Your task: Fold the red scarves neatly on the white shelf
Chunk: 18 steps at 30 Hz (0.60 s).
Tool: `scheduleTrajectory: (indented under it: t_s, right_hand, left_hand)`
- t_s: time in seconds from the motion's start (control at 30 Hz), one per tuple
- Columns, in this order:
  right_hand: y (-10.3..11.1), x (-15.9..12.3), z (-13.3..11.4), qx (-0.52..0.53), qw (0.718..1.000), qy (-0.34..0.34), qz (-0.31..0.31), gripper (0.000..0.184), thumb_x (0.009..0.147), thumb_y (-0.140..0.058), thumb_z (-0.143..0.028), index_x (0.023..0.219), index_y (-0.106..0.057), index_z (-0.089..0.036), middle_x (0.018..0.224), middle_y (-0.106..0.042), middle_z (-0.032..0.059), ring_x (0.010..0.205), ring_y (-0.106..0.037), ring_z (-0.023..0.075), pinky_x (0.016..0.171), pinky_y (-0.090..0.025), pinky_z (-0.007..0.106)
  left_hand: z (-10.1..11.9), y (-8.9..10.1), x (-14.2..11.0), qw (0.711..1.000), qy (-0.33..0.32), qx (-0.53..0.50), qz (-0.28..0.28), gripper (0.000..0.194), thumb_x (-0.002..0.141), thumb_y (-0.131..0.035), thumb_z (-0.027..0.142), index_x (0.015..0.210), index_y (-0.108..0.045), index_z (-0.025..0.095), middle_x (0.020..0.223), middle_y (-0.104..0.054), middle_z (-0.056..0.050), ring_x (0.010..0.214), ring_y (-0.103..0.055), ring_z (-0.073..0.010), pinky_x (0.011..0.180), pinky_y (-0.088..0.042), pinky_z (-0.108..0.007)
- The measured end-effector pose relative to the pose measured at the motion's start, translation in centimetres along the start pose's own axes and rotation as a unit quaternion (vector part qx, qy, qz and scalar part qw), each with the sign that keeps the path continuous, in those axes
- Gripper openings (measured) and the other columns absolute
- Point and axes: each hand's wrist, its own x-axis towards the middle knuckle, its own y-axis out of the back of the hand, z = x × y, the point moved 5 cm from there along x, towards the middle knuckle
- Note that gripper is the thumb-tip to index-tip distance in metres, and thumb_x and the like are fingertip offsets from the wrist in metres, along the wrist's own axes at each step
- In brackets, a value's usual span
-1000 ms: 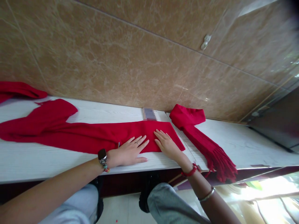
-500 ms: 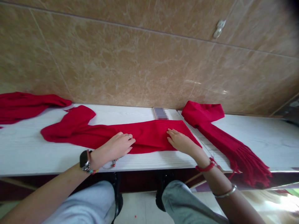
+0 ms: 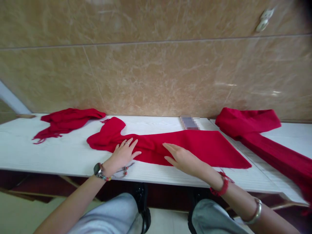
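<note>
Fingers (image 3: 134, 145) of the left hand (image 3: 122, 158) and the right hand (image 3: 184, 159) are extended, unclenched, over the long red fabric scarf (image 3: 207, 143) on white wood-grained table (image 3: 60, 154).

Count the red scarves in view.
3: the left scarf by the wall, the middle scarf beneath the left hand and right hand, the right scarf cut by the frame edge.

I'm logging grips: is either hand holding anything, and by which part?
Nothing appears held: the left hand and right hand are both open, palms down over the middle scarf.
</note>
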Motion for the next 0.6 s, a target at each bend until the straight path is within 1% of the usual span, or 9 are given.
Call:
scheduleTrajectory:
  t_s: [0.07, 0.17, 0.23, 0.3, 0.43, 0.6]
  right_hand:
    - [-1.6, 0.3, -0.8, 0.001, 1.000, 0.006, 0.002, 0.047, 0.085, -0.044, -0.027, 0.130, -0.043, -0.012, 0.127, -0.051, 0.0160, 0.115, -0.050, 0.0252, 0.094, -0.044, 0.039]
    - [-3.2, 0.2, -1.1, -0.017, 1.000, 0.016, 0.019, 0.046, 0.084, -0.044, -0.021, 0.129, -0.043, -0.009, 0.126, -0.052, 0.0176, 0.115, -0.050, 0.0257, 0.096, -0.042, 0.040]
    - [-3.7, 0.0, -1.0, -0.024, 0.999, 0.014, 0.033, 0.046, 0.084, -0.044, -0.021, 0.129, -0.042, -0.008, 0.122, -0.055, 0.0186, 0.113, -0.052, 0.0262, 0.095, -0.042, 0.041]
    - [-3.9, -0.2, -0.7, -0.023, 0.999, 0.009, 0.041, 0.049, 0.084, -0.044, -0.021, 0.130, -0.040, -0.008, 0.119, -0.057, 0.0193, 0.110, -0.053, 0.0258, 0.094, -0.044, 0.040]
    - [-3.6, -0.4, -0.6, -0.015, 0.999, 0.006, 0.042, 0.050, 0.084, -0.043, -0.020, 0.132, -0.038, -0.008, 0.119, -0.057, 0.0187, 0.109, -0.055, 0.0247, 0.093, -0.044, 0.039]
    - [-3.5, -0.4, -0.7, -0.008, 0.999, 0.019, 0.051, 0.046, 0.085, -0.041, -0.019, 0.130, -0.041, -0.011, 0.118, -0.058, 0.0174, 0.109, -0.055, 0.0242, 0.093, -0.045, 0.039]
  left_hand:
    - [-0.6, -0.7, -0.5, 1.000, 0.009, -0.012, -0.021, 0.054, 0.090, -0.034, 0.049, 0.135, -0.034, 0.019, 0.141, -0.033, -0.015, 0.126, -0.033, -0.0323, 0.093, -0.035, -0.048]
    - [-0.8, -0.9, -1.1, 1.000, 0.014, -0.019, -0.002, 0.053, 0.091, -0.031, 0.046, 0.136, -0.032, 0.018, 0.142, -0.030, -0.015, 0.128, -0.030, -0.0302, 0.096, -0.033, -0.046]
    - [-0.8, -0.8, -1.3, 0.999, 0.018, -0.027, 0.016, 0.053, 0.091, -0.032, 0.045, 0.135, -0.033, 0.016, 0.141, -0.030, -0.016, 0.127, -0.032, -0.0298, 0.096, -0.033, -0.045]
    - [-1.0, -0.7, -1.4, 0.998, 0.028, -0.033, 0.043, 0.051, 0.091, -0.034, 0.043, 0.134, -0.036, 0.014, 0.137, -0.034, -0.017, 0.123, -0.036, -0.0296, 0.096, -0.034, -0.043]
    - [-1.5, -0.1, -1.7, 0.992, 0.066, -0.035, 0.105, 0.050, 0.088, -0.040, 0.040, 0.130, -0.039, 0.013, 0.117, -0.042, -0.016, 0.108, -0.044, -0.0280, 0.090, -0.038, -0.040]
    - [-1.5, 0.0, -2.6, 0.988, 0.100, -0.032, 0.117, 0.050, 0.088, -0.040, 0.036, 0.131, -0.038, 0.012, 0.107, -0.043, -0.014, 0.098, -0.047, -0.0252, 0.084, -0.041, -0.037]
